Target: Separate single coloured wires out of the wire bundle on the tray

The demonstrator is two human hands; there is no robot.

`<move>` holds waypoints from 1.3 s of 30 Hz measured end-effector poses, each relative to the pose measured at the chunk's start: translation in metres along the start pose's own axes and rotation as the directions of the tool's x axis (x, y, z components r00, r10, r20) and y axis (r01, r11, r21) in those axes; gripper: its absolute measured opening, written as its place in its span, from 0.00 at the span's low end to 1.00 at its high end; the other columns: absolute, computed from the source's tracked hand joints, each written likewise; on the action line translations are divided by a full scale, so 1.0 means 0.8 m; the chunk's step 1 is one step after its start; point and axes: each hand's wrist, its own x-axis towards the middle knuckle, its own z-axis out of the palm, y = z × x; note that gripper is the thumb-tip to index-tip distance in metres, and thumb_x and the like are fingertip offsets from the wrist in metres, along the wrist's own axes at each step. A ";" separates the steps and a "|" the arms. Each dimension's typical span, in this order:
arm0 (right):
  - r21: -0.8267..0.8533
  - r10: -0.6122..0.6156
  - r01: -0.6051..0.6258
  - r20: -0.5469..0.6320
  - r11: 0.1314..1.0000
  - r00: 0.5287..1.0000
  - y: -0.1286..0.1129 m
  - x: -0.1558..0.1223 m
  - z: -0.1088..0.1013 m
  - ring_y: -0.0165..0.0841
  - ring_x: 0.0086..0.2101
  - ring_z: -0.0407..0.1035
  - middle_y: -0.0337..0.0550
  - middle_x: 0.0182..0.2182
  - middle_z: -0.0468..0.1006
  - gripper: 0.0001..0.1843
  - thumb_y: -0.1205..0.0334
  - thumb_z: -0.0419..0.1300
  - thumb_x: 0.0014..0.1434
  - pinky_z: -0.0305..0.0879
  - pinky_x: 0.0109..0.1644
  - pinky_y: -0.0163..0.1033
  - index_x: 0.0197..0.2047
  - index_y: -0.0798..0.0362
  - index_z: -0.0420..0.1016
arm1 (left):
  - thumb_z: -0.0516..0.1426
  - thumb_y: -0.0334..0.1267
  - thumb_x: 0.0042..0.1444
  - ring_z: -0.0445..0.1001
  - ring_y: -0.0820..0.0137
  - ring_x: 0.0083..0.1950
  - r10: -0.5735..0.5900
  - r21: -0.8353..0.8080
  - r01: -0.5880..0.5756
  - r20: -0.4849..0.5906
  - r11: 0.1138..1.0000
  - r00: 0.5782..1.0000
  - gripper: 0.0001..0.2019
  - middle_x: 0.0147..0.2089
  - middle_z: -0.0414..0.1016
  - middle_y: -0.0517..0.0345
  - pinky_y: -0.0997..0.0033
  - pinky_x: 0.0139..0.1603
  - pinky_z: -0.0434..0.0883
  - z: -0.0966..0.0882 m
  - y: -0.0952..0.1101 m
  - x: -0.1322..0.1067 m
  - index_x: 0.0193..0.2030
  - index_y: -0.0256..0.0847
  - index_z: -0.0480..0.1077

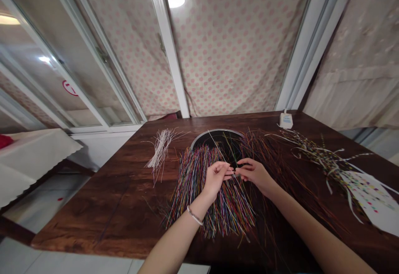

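Note:
My left hand (216,177), a beaded bracelet on its wrist, is closed in a pinch on a thin white strand (215,144). The strand slants up and away over a dark round plate (229,139) with a pale rim. My right hand (254,175) is closed at the fingertips, just right of the left one. A thin greenish strand (229,142) runs down toward its fingers, but what they grip is too small to make out. Under both hands spreads a thick fan of multicoloured thin strands (193,178), partly covering the plate.
A bundle of white strands (162,149) lies on the brown table (118,191) at left. Reddish-brown strands (289,182) stretch along the right. Beyond them are dotted strips (308,145), a dotted white sheet (374,199) and a small white box (286,120).

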 end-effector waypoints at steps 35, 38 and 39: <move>-0.691 -0.483 0.251 -0.161 0.678 0.861 0.005 0.019 -0.049 0.30 0.24 0.68 0.36 0.20 0.73 0.08 0.62 0.55 0.49 0.61 0.34 0.35 0.36 0.52 0.65 | 0.52 0.31 0.52 0.72 0.58 0.43 0.383 0.896 0.398 -0.444 0.196 0.810 0.08 0.37 0.75 0.43 0.67 0.40 0.65 -0.307 0.136 0.072 0.36 0.32 0.70; -0.831 -0.459 0.147 -0.141 0.536 0.877 0.007 0.017 -0.055 0.30 0.23 0.67 0.36 0.19 0.70 0.07 0.66 0.52 0.50 0.59 0.33 0.35 0.35 0.53 0.64 | 0.50 0.33 0.53 0.72 0.59 0.43 0.391 0.919 0.383 -0.390 0.099 0.834 0.11 0.40 0.74 0.43 0.66 0.41 0.66 -0.313 0.127 0.074 0.40 0.31 0.69; -0.867 -0.435 0.105 -0.136 0.487 0.890 0.008 0.016 -0.057 0.31 0.24 0.67 0.37 0.20 0.70 0.06 0.67 0.52 0.50 0.58 0.32 0.35 0.34 0.53 0.65 | 0.50 0.33 0.54 0.71 0.59 0.44 0.398 0.928 0.366 -0.361 0.066 0.843 0.11 0.41 0.73 0.43 0.65 0.42 0.66 -0.310 0.125 0.075 0.42 0.32 0.68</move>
